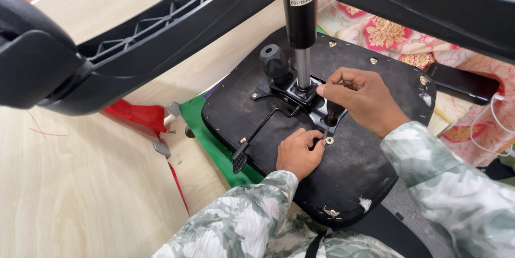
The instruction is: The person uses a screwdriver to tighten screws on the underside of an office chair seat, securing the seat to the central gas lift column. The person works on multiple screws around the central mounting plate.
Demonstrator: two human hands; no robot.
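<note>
Left hand (298,152) is pinching a bolt (325,132) over its washer (329,140) on the upturned seat underside (354,172); right hand (360,98) is steadying the mechanism plate (311,100). Bolt looks unseated yet, tightening remaining.

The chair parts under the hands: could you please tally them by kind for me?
Seat underside, black: 1
Metal mechanism plate: 1
Gas cylinder column: 1
Round adjustment knob: 1
Black lever with paddle end: 1
Washer by the left hand: 1
Total: 6
The right hand rests on the plate.
</note>
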